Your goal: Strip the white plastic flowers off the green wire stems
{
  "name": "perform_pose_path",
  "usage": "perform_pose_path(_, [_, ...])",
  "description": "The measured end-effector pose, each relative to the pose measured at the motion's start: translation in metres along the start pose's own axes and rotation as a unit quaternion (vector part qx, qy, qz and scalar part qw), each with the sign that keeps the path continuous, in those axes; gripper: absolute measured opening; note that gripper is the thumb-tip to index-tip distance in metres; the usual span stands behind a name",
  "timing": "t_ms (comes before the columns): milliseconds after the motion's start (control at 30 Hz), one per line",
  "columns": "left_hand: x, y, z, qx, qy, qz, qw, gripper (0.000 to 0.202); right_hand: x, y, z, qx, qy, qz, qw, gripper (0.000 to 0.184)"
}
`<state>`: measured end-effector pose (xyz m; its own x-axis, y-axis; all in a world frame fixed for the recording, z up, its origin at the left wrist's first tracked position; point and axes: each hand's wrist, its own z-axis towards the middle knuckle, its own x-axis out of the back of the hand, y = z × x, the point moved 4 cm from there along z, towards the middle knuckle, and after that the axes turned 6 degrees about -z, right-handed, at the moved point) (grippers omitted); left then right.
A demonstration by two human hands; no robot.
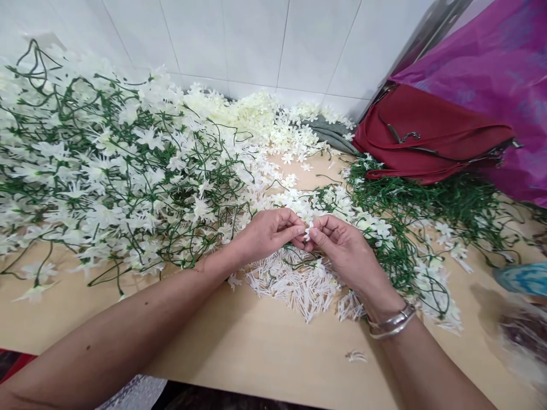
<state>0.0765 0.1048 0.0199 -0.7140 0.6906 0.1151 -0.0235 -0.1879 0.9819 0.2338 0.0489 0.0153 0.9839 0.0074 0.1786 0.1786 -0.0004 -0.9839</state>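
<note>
My left hand (277, 232) and my right hand (337, 242) meet at the middle of the table, thumbs and fingertips pinched together. Between them is a small white artificial flower (308, 228), gripped from both sides; its lower part is hidden by the fingers. Just below the hands lies a heap of thin white plastic flower centres (299, 287). Loose white petal pieces (290, 199) are scattered behind the fingers. To the right of my right hand spread green plastic stems (397, 239), some with white blossoms among them.
A tall pile of white flowers on green stems (128, 171) fills the left. Pale petal pieces (252, 114) line the tiled wall (256, 40). At right are a dark red bag (427, 134), a purple plastic bag (482, 68) and a blue patterned object (523, 279). The table edge (239, 390) runs near me.
</note>
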Motion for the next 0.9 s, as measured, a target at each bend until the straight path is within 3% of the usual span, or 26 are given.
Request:
perform_pose_path(233, [-0.001,-0.005,0.002,0.004,0.001,-0.036,0.999,0.014,-0.003,0.000,0.001,-0.001,0.001,0.000,1.000,0.028])
perform_pose_path(433, [-0.003,-0.002,0.003,0.000,-0.001,-0.079,0.997,0.011,0.003,0.007,0.005,-0.024,0.000,0.074,0.997,0.029])
perform_pose_path(600, [-0.002,0.000,0.001,0.003,0.005,-0.049,0.999,0.013,0.008,0.007,0.006,-0.036,0.014,0.102,0.994,0.033])
perform_pose_path(900, [-0.003,0.001,-0.001,0.001,0.021,0.000,1.000,0.016,0.005,0.005,0.004,-0.031,0.028,0.053,0.998,0.032])
